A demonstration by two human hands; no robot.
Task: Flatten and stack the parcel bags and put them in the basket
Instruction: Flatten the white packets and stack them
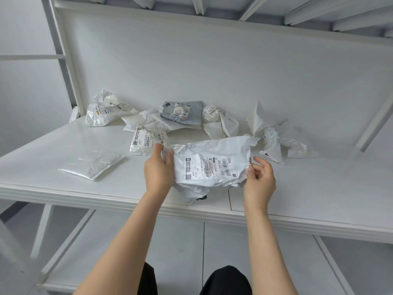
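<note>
I hold a crumpled white parcel bag with a printed shipping label just above the front of the white table. My left hand grips its left edge, thumb on top. My right hand pinches its right edge. One flattened white bag lies flat at the left of the table. Several crumpled bags lie along the back: a white one at the far left, a labelled one, a grey one, a white one and a white one at the right. No basket is in view.
A white back panel rises behind the table. White frame posts stand at the left and right. Below the table edge run white frame bars over a grey floor. My dark-clothed knees show at the bottom.
</note>
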